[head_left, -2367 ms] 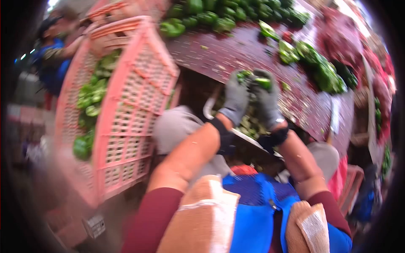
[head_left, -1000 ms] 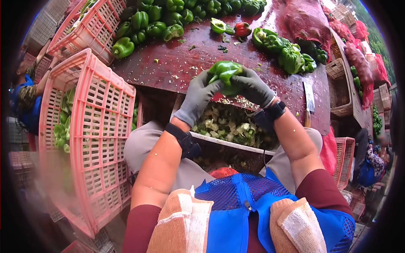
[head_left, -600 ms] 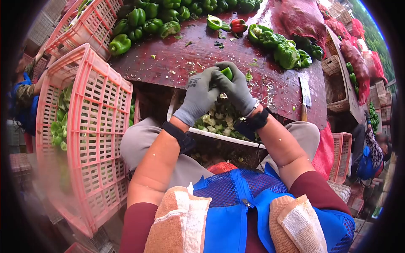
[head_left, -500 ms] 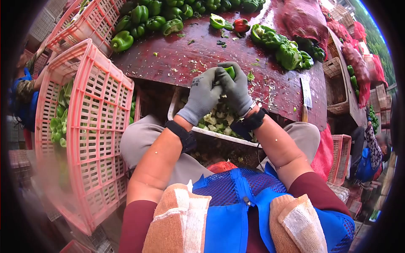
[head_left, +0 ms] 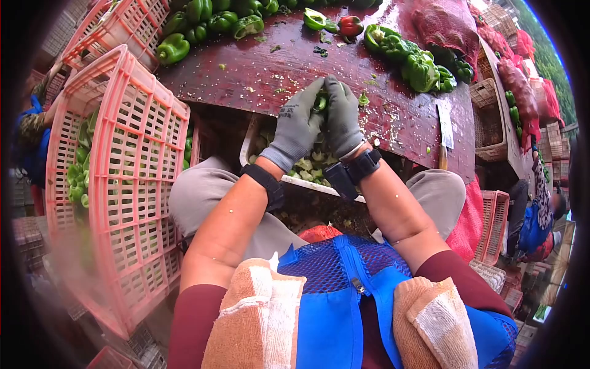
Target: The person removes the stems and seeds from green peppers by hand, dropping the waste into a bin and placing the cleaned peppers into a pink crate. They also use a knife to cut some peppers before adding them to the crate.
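Note:
Both my hands wear grey work gloves and meet above the near edge of the dark red table. A piece of green bell pepper (head_left: 320, 103) is cupped between them, mostly covered by the fingers. My left hand (head_left: 298, 126) closes on it from the left. Against its other side presses my right hand (head_left: 342, 120), fingers upright and together. Under the hands sits a white tray (head_left: 249, 138) with pale pepper cores and scraps. Seeds and green bits are scattered over the tabletop (head_left: 246, 83) around them.
A pink crate (head_left: 138, 166) with cut peppers stands at my left. Whole green peppers (head_left: 174, 49) are heaped at the back left. Cut peppers (head_left: 421, 71) and a red pepper (head_left: 351, 26) lie farther back. A broad knife (head_left: 445, 126) rests at the right edge.
My hands have turned more upright around the pepper, and the right fingers have straightened. Less of its green skin shows now. The whole view has shifted slightly.

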`<act>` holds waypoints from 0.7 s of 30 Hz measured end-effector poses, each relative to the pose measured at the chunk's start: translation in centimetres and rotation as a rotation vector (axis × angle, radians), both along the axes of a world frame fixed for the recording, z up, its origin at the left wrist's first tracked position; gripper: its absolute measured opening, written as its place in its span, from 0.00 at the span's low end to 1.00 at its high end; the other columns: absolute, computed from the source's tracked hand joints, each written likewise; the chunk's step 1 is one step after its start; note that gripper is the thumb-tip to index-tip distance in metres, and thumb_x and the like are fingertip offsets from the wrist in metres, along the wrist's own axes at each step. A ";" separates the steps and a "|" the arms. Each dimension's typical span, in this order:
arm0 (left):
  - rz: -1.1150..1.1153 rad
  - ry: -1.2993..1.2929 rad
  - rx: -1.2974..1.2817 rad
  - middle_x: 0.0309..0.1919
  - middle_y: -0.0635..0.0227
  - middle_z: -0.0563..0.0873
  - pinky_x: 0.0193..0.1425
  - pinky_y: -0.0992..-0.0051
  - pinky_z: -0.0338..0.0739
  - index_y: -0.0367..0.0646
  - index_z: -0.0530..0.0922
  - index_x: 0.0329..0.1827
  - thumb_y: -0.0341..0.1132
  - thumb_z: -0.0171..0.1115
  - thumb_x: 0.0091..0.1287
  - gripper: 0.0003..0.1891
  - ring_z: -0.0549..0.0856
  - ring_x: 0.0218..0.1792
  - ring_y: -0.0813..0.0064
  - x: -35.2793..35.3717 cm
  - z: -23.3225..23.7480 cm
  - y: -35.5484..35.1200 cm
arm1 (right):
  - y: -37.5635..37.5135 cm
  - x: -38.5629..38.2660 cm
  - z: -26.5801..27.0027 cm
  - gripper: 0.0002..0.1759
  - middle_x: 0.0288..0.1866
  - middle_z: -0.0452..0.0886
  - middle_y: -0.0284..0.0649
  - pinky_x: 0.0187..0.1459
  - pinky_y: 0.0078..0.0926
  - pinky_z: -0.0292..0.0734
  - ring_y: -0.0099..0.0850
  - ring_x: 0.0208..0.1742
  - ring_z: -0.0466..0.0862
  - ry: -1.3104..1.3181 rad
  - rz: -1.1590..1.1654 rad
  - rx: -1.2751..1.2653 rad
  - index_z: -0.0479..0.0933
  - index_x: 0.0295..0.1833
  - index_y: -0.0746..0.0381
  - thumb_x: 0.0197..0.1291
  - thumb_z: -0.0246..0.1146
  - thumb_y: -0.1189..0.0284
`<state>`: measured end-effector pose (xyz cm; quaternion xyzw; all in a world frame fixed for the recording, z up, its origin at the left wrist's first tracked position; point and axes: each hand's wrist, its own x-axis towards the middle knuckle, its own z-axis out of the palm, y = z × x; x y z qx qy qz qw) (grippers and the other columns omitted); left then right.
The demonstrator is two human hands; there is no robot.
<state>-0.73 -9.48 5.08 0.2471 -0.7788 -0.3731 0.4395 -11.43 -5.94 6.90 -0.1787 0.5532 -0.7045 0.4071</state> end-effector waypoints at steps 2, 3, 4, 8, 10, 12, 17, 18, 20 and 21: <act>-0.037 0.041 0.085 0.51 0.57 0.85 0.57 0.68 0.78 0.37 0.76 0.61 0.24 0.60 0.66 0.19 0.85 0.50 0.66 -0.2 -0.2 -0.3 | 0.3 -0.2 -0.2 0.14 0.34 0.80 0.30 0.35 0.20 0.74 0.18 0.32 0.76 0.120 0.017 -0.024 0.78 0.43 0.63 0.73 0.61 0.62; -0.055 0.062 0.128 0.49 0.60 0.86 0.56 0.70 0.79 0.37 0.77 0.60 0.25 0.60 0.68 0.17 0.85 0.49 0.70 -0.4 -0.3 -0.3 | 0.4 -0.1 -0.4 0.14 0.34 0.80 0.30 0.35 0.20 0.74 0.18 0.32 0.76 0.103 -0.004 -0.046 0.79 0.43 0.63 0.73 0.61 0.62; -0.050 0.061 0.253 0.47 0.64 0.86 0.53 0.73 0.79 0.38 0.77 0.58 0.28 0.60 0.70 0.14 0.84 0.46 0.73 -0.5 -0.3 -0.4 | 0.4 0.1 -0.8 0.13 0.34 0.80 0.29 0.35 0.20 0.74 0.18 0.32 0.75 0.086 -0.024 -0.067 0.79 0.43 0.63 0.73 0.61 0.62; -0.017 0.236 0.655 0.39 0.76 0.85 0.42 0.80 0.79 0.40 0.81 0.49 0.39 0.58 0.78 0.11 0.82 0.36 0.84 -0.9 -0.1 -0.5 | 0.8 0.6 -2.1 0.12 0.33 0.80 0.27 0.35 0.19 0.73 0.17 0.31 0.75 0.055 -0.041 -0.131 0.81 0.45 0.63 0.72 0.63 0.64; -0.034 0.444 0.890 0.38 0.75 0.85 0.41 0.80 0.79 0.40 0.81 0.49 0.38 0.59 0.77 0.11 0.82 0.36 0.84 -1.3 0.0 -0.6 | 1.2 0.5 -0.3 0.12 0.36 0.81 0.28 0.37 0.19 0.75 0.17 0.32 0.77 0.001 0.006 -0.106 0.81 0.48 0.62 0.70 0.65 0.64; -0.083 0.542 1.084 0.38 0.71 0.85 0.43 0.78 0.81 0.41 0.81 0.49 0.41 0.57 0.78 0.12 0.83 0.37 0.80 -0.6 0.1 -1.2 | 1.4 -0.4 -0.4 0.12 0.38 0.82 0.28 0.38 0.19 0.77 0.17 0.33 0.78 0.025 0.057 -0.066 0.82 0.49 0.62 0.69 0.66 0.65; -0.203 0.679 1.172 0.36 0.69 0.85 0.46 0.73 0.83 0.43 0.80 0.49 0.42 0.52 0.79 0.13 0.84 0.38 0.77 0.0 -0.5 -2.0 | 1.9 -2.0 3.1 0.12 0.40 0.84 0.38 0.42 0.26 0.81 0.26 0.37 0.83 0.011 0.158 -0.219 0.80 0.51 0.63 0.68 0.65 0.67; -0.269 0.708 1.144 0.35 0.69 0.84 0.46 0.74 0.83 0.44 0.80 0.49 0.42 0.52 0.79 0.13 0.84 0.38 0.78 0.0 -2.4 -2.8 | 0.7 -2.7 3.7 0.12 0.41 0.84 0.40 0.45 0.28 0.82 0.29 0.40 0.84 0.047 0.198 -0.300 0.80 0.51 0.63 0.67 0.65 0.67; -0.110 0.761 1.118 0.33 0.74 0.83 0.35 0.78 0.75 0.46 0.80 0.42 0.36 0.54 0.77 0.08 0.79 0.30 0.82 0.4 -0.3 -1.3 | -2.6 -2.4 6.4 0.14 0.43 0.83 0.41 0.47 0.30 0.80 0.31 0.42 0.83 0.074 0.247 -0.424 0.79 0.52 0.63 0.65 0.66 0.67; -0.075 0.611 1.088 0.34 0.73 0.83 0.39 0.76 0.77 0.45 0.80 0.45 0.35 0.54 0.77 0.07 0.80 0.32 0.80 0.1 -0.6 -1.1 | -4.3 -1.6 8.3 0.15 0.44 0.83 0.41 0.49 0.31 0.79 0.32 0.43 0.82 0.100 0.275 -0.481 0.79 0.53 0.63 0.64 0.66 0.67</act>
